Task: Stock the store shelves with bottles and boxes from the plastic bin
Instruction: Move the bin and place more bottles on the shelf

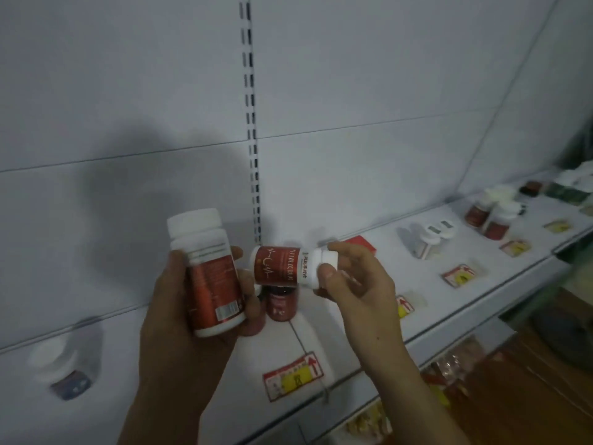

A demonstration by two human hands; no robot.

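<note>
The left hand (179, 303) curls its fingers and thumb round a tall bottle (208, 274) with a white cap and red label, holding it nearly upright, tilted a little to the left, above the shelf (481, 284). The right hand (356, 284) pinches the white cap of a smaller red-labelled bottle (285, 266) between thumb and fingertips, so that the bottle lies sideways, its base pointing toward the left hand and almost touching the tall bottle. Just below the two, a dark red bottle (282, 305) stands on the shelf, partly hidden by the hands. Further left a white-capped bottle with a blue label (64, 367) stands alone. To the right along the shelf lie a red box (361, 243), white containers (430, 240) and more red-labelled bottles (491, 216). Red and yellow price tags (293, 374) sit along the shelf's front edge. The plastic bin is out of view.
</note>
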